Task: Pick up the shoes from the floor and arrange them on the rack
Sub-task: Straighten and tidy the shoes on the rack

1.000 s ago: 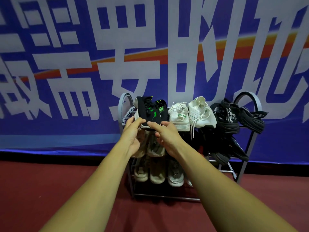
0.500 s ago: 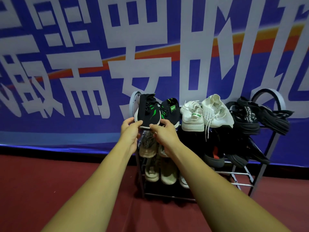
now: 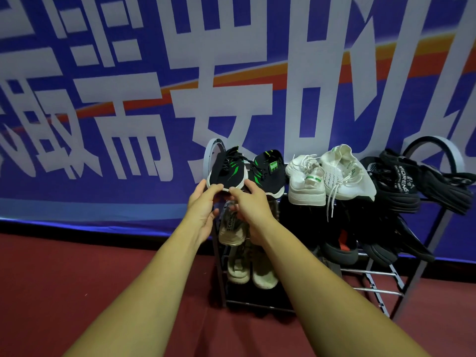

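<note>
A black sneaker with green stripes (image 3: 226, 171) sits at the left end of the shoe rack's (image 3: 381, 274) top tier. My left hand (image 3: 203, 202) pinches the white sole at its near end, and my right hand (image 3: 251, 202) pinches the same sole from the right. Its partner, a second black and green sneaker (image 3: 269, 173), lies right beside it. Further right on the top tier are a pair of white sneakers (image 3: 329, 176) and black shoes (image 3: 401, 181).
Beige shoes (image 3: 231, 228) and more beige sneakers (image 3: 252, 269) fill the left of the lower tiers, dark shoes (image 3: 360, 240) the middle right. Bare metal bars (image 3: 371, 282) show at lower right. A blue banner (image 3: 103, 99) hangs behind; red floor (image 3: 77, 279) spreads left.
The view has shifted left, so the rack now appears further right. Both hands stay on the near end of the left black sneaker, which sits a little further onto the top tier.
</note>
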`<state>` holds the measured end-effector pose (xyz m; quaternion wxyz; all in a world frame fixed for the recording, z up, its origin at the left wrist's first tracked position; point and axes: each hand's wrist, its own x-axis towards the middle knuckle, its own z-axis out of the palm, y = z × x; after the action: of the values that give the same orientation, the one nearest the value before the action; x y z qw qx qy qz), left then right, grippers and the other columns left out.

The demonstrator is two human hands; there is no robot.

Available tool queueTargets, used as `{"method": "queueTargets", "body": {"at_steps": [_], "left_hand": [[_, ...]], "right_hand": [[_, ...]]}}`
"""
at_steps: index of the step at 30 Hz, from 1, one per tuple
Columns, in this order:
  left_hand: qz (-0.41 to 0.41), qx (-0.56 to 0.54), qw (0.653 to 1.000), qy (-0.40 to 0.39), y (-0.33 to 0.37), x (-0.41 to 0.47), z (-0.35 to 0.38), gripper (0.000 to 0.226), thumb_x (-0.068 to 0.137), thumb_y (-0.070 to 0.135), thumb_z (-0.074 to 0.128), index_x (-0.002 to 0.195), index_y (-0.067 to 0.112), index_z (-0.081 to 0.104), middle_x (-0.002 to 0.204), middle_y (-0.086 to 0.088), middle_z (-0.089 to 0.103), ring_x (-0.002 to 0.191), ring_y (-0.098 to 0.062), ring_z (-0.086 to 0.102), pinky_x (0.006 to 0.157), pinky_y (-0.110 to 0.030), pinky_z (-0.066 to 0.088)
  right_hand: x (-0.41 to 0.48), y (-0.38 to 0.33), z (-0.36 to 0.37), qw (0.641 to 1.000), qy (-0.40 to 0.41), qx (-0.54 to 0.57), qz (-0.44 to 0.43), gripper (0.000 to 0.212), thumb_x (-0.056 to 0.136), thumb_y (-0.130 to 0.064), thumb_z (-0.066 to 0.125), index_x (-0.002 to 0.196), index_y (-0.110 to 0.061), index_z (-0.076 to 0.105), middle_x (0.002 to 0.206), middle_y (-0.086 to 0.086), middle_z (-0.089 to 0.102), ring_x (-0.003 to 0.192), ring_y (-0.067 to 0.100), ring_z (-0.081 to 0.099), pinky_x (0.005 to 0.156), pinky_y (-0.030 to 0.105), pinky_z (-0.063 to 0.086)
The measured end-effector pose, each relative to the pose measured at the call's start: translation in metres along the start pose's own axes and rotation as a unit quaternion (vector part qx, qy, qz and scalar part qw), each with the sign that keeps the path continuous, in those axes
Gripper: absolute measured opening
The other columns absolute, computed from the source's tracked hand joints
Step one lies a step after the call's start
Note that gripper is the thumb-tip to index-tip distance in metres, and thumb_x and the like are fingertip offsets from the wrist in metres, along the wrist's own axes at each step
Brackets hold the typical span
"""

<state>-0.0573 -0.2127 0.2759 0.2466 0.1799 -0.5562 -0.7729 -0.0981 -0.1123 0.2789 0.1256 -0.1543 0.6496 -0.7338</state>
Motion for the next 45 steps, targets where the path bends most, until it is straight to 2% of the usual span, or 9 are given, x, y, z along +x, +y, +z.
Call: {"method": "queueTargets", "body": {"at_steps": [3, 9, 12, 15, 20, 24, 29, 35, 45], "left_hand": [[0.005, -0.011, 1.0, 0.022, -0.003, 0.005, 0.005, 0.03, 0.09, 0.028, 0.069, 0.119, 0.021, 0.063, 0.099, 0.005, 0.07, 0.077, -0.005, 0.061, 0.064, -0.024, 0.039], [0.01, -0.002, 0.998, 0.069, -0.011, 0.009, 0.013, 0.053, 0.097, 0.034, 0.059, 0.145, 0.022, 0.042, 0.131, -0.001, 0.058, 0.099, -0.011, 0.059, 0.068, -0.026, 0.043], [0.017, 0.011, 0.997, 0.079, -0.011, 0.007, 0.017, 0.054, 0.098, 0.042, 0.054, 0.148, 0.027, 0.039, 0.141, 0.003, 0.052, 0.115, -0.017, 0.056, 0.069, -0.026, 0.044], [-0.008, 0.025, 0.998, 0.056, -0.013, 0.003, 0.021, 0.066, 0.089, 0.049, 0.064, 0.146, 0.03, 0.037, 0.13, 0.005, 0.058, 0.104, -0.016, 0.063, 0.063, -0.027, 0.045], [-0.007, 0.044, 0.996, 0.081, -0.017, 0.008, 0.021, 0.069, 0.091, 0.026, 0.067, 0.15, 0.028, 0.032, 0.105, 0.01, 0.058, 0.078, -0.006, 0.055, 0.061, -0.026, 0.044], [-0.022, 0.033, 0.994, 0.102, -0.016, 0.006, 0.026, 0.066, 0.093, 0.02, 0.065, 0.149, 0.021, 0.031, 0.087, 0.007, 0.052, 0.068, -0.005, 0.049, 0.058, -0.024, 0.042], [-0.014, 0.055, 0.993, 0.107, -0.017, 0.005, 0.027, 0.048, 0.093, 0.018, 0.064, 0.136, 0.017, 0.043, 0.096, 0.004, 0.059, 0.075, -0.007, 0.057, 0.052, -0.021, 0.047], [0.017, 0.124, 0.986, 0.113, -0.022, 0.004, 0.026, 0.062, 0.089, 0.023, 0.063, 0.146, 0.015, 0.039, 0.138, -0.012, 0.054, 0.124, -0.033, 0.054, 0.099, -0.046, 0.048], [0.025, 0.168, 0.981, 0.097, -0.024, 0.007, 0.023, 0.07, 0.079, 0.029, 0.066, 0.143, 0.015, 0.041, 0.136, -0.007, 0.057, 0.12, -0.029, 0.057, 0.103, -0.047, 0.048]], "right_hand": [[-0.003, -0.012, -0.015, 0.997, -0.052, 0.026, 0.04, 0.016, 0.097, -0.012, 0.053, 0.104, -0.024, 0.061, 0.096, 0.007, 0.07, 0.059, 0.007, 0.056, 0.04, 0.014, 0.036], [-0.004, -0.013, -0.028, 0.995, -0.063, -0.018, 0.082, 0.048, 0.095, -0.011, 0.052, 0.142, -0.022, 0.044, 0.089, 0.008, 0.072, 0.053, 0.008, 0.053, 0.05, 0.022, 0.033], [-0.001, -0.008, -0.033, 0.994, -0.027, -0.091, 0.05, 0.046, 0.092, -0.014, 0.053, 0.138, -0.02, 0.048, 0.095, 0.011, 0.07, 0.06, 0.016, 0.059, 0.049, 0.022, 0.043], [0.0, -0.002, -0.039, 0.983, 0.038, -0.177, 0.017, 0.05, 0.085, -0.026, 0.058, 0.134, -0.021, 0.056, 0.096, 0.004, 0.069, 0.068, 0.02, 0.064, 0.069, 0.035, 0.056], [0.002, -0.009, -0.051, 0.996, 0.06, -0.063, 0.033, 0.026, 0.093, -0.009, 0.054, 0.118, -0.014, 0.061, 0.085, 0.011, 0.07, 0.053, 0.011, 0.055, 0.039, 0.015, 0.036], [-0.002, -0.02, -0.056, 0.995, 0.047, 0.056, 0.067, 0.023, 0.097, -0.004, 0.05, 0.116, -0.015, 0.058, 0.082, 0.012, 0.068, 0.053, 0.008, 0.051, 0.046, 0.016, 0.034], [-0.004, -0.024, -0.057, 0.987, 0.053, 0.13, 0.082, 0.019, 0.097, -0.003, 0.051, 0.106, -0.016, 0.061, 0.08, 0.011, 0.069, 0.051, 0.007, 0.05, 0.043, 0.014, 0.035], [-0.004, -0.022, -0.056, 0.981, 0.059, 0.163, 0.084, 0.017, 0.097, -0.003, 0.051, 0.099, -0.015, 0.063, 0.08, 0.011, 0.071, 0.051, 0.006, 0.049, 0.043, 0.014, 0.037], [0.0, -0.029, -0.06, 0.977, 0.067, 0.171, 0.107, 0.022, 0.095, 0.001, 0.046, 0.098, -0.013, 0.062, 0.079, 0.011, 0.069, 0.05, 0.007, 0.045, 0.036, 0.013, 0.032]]}}
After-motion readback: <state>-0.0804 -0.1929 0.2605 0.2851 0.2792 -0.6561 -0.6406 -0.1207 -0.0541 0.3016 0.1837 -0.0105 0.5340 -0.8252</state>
